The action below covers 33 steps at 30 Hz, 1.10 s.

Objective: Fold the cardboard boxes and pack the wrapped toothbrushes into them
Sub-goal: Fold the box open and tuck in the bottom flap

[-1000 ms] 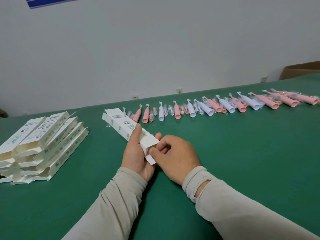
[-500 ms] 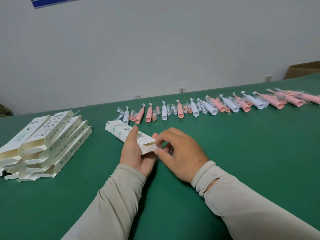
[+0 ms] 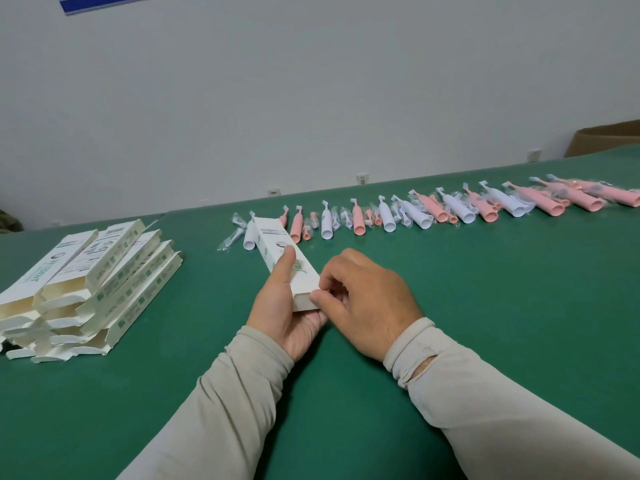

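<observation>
Gripping a slim white cardboard box [image 3: 286,258], both hands pinch it.

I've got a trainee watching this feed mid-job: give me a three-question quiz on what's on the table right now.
1. True or false: the left hand holds the white box with its thumb along the top.
2. What does the right hand pinch? A) a pink toothbrush B) the box's near end C) a sleeve
3. Fill in: the stack of folded boxes lies to the person's ____.

Key: 1 true; 2 B; 3 left.
</observation>
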Motion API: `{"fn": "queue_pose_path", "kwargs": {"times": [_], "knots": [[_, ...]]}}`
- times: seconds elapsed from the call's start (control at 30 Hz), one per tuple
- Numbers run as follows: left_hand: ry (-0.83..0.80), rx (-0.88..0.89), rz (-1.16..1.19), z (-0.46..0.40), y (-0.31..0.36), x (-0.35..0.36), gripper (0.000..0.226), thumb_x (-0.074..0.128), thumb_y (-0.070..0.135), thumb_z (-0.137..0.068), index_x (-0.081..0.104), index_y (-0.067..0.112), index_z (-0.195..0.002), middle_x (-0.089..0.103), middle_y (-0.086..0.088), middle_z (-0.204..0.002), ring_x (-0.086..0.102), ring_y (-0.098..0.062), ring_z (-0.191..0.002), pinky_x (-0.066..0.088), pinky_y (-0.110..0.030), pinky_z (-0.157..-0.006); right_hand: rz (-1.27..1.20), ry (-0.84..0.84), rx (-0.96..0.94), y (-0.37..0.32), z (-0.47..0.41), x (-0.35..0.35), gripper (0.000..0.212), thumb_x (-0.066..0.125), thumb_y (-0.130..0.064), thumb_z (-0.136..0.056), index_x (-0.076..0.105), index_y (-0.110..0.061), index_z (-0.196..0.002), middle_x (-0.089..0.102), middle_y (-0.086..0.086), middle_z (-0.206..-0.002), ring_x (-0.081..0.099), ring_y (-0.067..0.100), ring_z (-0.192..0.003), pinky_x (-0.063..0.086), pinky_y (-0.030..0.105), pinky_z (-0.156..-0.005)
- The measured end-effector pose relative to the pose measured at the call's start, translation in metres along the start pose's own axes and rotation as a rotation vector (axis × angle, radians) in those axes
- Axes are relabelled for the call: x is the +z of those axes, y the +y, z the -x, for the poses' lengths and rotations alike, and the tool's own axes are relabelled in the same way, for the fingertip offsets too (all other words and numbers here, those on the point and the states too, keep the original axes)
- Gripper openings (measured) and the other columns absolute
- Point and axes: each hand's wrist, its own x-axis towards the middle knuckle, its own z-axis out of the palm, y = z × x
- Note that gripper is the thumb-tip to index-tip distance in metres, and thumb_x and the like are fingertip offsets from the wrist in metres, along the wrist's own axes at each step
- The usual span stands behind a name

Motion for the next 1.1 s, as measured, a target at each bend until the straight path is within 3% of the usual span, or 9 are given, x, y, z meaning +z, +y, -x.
{"fn": "queue_pose_path", "kwargs": {"times": [0.1, 0.2, 0.3, 0.37, 0.5, 0.6, 0.73, 0.87, 1.1], "knots": [[0.014, 0.034, -0.174, -0.001, 0.000, -0.001, 0.058, 0.049, 0.062, -0.094, 0.055, 0.017, -0.130, 0.072, -0.018, -0.101, 0.073, -0.032, -0.083, 0.059, -0.042, -0.064, -0.074, -0.059, 0.041, 0.005, 0.001, -0.001, 0.011, 0.067, -0.036, -0.085, 0.057, -0.033, -0.085, 0.053, -0.012, -0.088, 0.057, 0.006, -0.068, 0.050, 0.031, -0.070], [0.147, 0.315, -0.758, -0.001, -0.001, -0.007, 0.050, 0.042, 0.070, -0.093, 0.057, 0.030, -0.119, 0.068, -0.008, -0.102, 0.070, -0.022, -0.074, 0.054, -0.032, -0.057, -0.328, -0.024, 0.193, 0.014, -0.003, -0.007, 0.009, 0.071, -0.027, -0.082, 0.063, -0.030, -0.085, 0.059, -0.016, -0.082, 0.053, 0.003, -0.062, 0.048, 0.024, -0.071], [0.176, 0.670, -1.356, -0.006, 0.001, -0.024, 0.027, 0.064, 0.053, -0.089, 0.055, 0.038, -0.109, 0.060, 0.007, -0.098, 0.059, -0.007, -0.087, 0.047, -0.027, -0.075, -0.537, 0.238, 0.380, 0.028, -0.010, -0.022, 0.005, 0.068, -0.026, -0.089, 0.065, -0.028, -0.085, 0.063, -0.016, -0.074, 0.055, 0.002, -0.058, 0.044, 0.022, -0.066], [0.135, 0.717, -1.501, -0.007, 0.004, -0.029, 0.036, 0.074, 0.045, -0.083, 0.053, 0.044, -0.113, 0.055, 0.012, -0.104, 0.050, 0.001, -0.097, 0.041, -0.024, -0.083, -0.566, 0.461, 0.442, 0.037, -0.013, -0.036, 0.009, 0.063, -0.023, -0.093, 0.063, -0.030, -0.087, 0.065, -0.013, -0.083, 0.059, 0.002, -0.064, 0.045, 0.020, -0.066], [0.127, 0.750, -1.594, -0.010, 0.009, -0.031, 0.052, 0.084, 0.034, -0.075, 0.057, 0.037, -0.119, 0.053, 0.010, -0.115, 0.048, -0.015, -0.111, 0.040, -0.035, -0.100, -0.266, 0.674, 0.215, 0.044, -0.012, -0.061, 0.018, 0.051, -0.013, -0.097, 0.062, -0.028, -0.098, 0.062, -0.013, -0.098, 0.054, -0.002, -0.089, 0.041, 0.008, -0.078], [0.103, 0.758, -1.609, -0.010, 0.007, -0.029, 0.053, 0.086, 0.029, -0.075, 0.058, 0.034, -0.119, 0.053, 0.010, -0.116, 0.049, -0.016, -0.111, 0.041, -0.036, -0.101, -0.094, 0.506, 0.030, 0.052, -0.010, -0.072, 0.021, 0.049, -0.009, -0.091, 0.067, -0.019, -0.095, 0.062, -0.013, -0.091, 0.053, 0.004, -0.090, 0.040, 0.015, -0.083], [0.073, 0.746, -1.621, -0.009, 0.007, -0.028, 0.053, 0.086, 0.029, -0.075, 0.055, 0.040, -0.116, 0.054, 0.011, -0.114, 0.049, -0.015, -0.111, 0.040, -0.034, -0.099, -0.159, 0.203, 0.094, 0.063, -0.002, -0.077, 0.024, 0.056, -0.008, -0.094, 0.065, -0.029, -0.094, 0.061, -0.019, -0.091, 0.056, -0.003, -0.084, 0.045, 0.013, -0.077], [0.025, 0.738, -1.640, -0.007, 0.005, -0.028, 0.053, 0.086, 0.029, -0.074, 0.054, 0.043, -0.114, 0.057, 0.013, -0.113, 0.051, -0.016, -0.110, 0.041, -0.036, -0.097, -0.420, 0.022, 0.227, 0.073, 0.001, -0.089, 0.038, 0.059, -0.006, -0.092, 0.061, -0.036, -0.115, 0.060, -0.013, -0.112, 0.055, -0.005, -0.083, 0.043, 0.010, -0.078], [-0.067, 0.691, -1.641, -0.004, -0.002, -0.023, 0.045, 0.084, 0.033, -0.074, 0.057, 0.048, -0.108, 0.062, 0.021, -0.108, 0.054, 0.003, -0.101, 0.045, -0.033, -0.085, -0.301, -0.168, 0.166, 0.084, 0.006, -0.100, 0.055, 0.054, -0.018, -0.089, 0.050, -0.039, -0.140, 0.051, -0.014, -0.120, 0.052, 0.002, -0.082, 0.043, 0.016, -0.079]]}}
